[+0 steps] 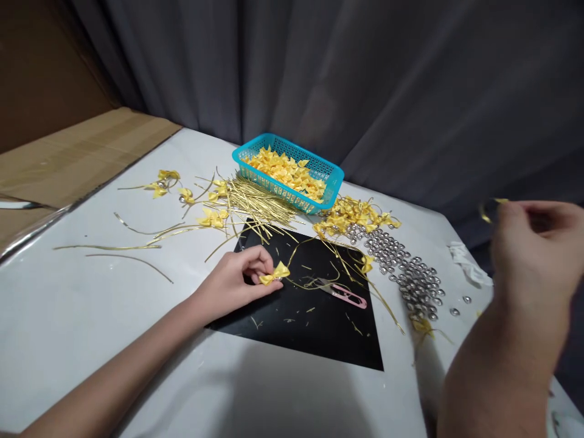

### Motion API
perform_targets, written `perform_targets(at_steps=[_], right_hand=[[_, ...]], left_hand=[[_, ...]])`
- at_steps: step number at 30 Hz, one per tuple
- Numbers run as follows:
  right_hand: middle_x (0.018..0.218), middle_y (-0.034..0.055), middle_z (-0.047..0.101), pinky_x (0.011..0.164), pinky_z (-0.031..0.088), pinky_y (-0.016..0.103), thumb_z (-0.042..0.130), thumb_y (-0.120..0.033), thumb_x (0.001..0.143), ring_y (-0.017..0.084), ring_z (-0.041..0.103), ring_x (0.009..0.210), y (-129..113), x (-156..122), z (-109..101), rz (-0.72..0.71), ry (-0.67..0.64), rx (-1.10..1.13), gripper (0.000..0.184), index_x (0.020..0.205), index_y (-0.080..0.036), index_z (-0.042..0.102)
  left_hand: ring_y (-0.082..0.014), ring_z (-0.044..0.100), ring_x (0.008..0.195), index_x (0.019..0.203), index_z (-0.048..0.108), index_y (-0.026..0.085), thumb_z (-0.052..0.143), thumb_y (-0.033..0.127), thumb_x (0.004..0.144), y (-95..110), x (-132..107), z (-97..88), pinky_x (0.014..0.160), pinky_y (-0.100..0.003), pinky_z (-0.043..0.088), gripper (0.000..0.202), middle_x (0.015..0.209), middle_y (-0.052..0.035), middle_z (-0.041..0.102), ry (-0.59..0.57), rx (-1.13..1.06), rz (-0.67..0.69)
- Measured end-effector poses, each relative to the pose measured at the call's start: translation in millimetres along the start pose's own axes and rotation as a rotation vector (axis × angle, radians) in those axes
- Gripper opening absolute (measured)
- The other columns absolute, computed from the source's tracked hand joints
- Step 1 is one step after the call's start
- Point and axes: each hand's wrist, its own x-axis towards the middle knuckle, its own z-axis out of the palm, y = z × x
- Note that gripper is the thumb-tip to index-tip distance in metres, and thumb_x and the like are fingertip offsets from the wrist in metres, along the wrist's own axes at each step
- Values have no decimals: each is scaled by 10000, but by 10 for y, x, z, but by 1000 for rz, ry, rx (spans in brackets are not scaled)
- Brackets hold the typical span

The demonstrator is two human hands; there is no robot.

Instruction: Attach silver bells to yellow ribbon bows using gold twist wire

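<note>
Over the black mat, my left hand [255, 275] is closed, its thumb and fingers pinching a small yellow ribbon bow [275, 274]. A shiny bit shows under the bow's middle, and a thin gold tie runs near it. My right hand [541, 237] is raised off the table's right side, fingers closed, with a short gold strip [485, 213] sticking out past the fingertips; it is blurred. Pink-handled thread snips [349, 295] lie on the black mat [292, 331], to the right of the bow, among gold scraps.
Behind the mat stands a blue basket [337, 182] of yellow bows [287, 172], with a heap of gold ties [260, 201] in front. Small silver round pieces [417, 289] spread at right, beside a pile of tied bows [356, 213]. Loose ties [132, 258] lie left; cardboard [82, 146] borders the table.
</note>
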Motion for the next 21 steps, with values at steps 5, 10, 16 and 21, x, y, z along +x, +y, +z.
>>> perform_targets(at_steps=[5, 10, 16, 21], right_hand=[[759, 74, 618, 504, 369, 248, 423, -278, 876, 110, 510, 516, -769, -872, 122, -103, -566, 358, 109, 902, -178, 456], [652, 15, 581, 530, 325, 235, 300, -272, 931, 132, 521, 535, -1127, -1607, 176, -259, -1014, 330, 111, 888, -194, 366], [606, -4, 516, 481, 270, 210, 298, -290, 924, 127, 460, 474, -1131, -1813, 201, -251, -944, 355, 147, 900, -186, 399], [585, -21, 499, 472, 271, 193, 327, -280, 920, 111, 453, 462, -1108, -1825, 263, -279, -1007, 462, 127, 911, -184, 410]], left_hand=[[-103, 570, 625, 836, 493, 203, 538, 180, 813, -166, -70, 26, 587, -203, 431, 56, 729, 10, 611, 106, 464, 332], [-117, 623, 664, 857, 488, 207, 498, 133, 822, -203, -96, 85, 594, -192, 460, 83, 769, -1, 652, 173, 545, 495], [-140, 620, 651, 969, 511, 167, 458, 122, 844, -142, -125, 160, 565, -214, 479, 143, 774, -39, 656, 186, 563, 583], [-146, 635, 820, 1043, 534, 175, 533, 84, 790, -98, -123, 203, 726, -230, 505, 269, 918, -50, 674, 143, 309, 415]])
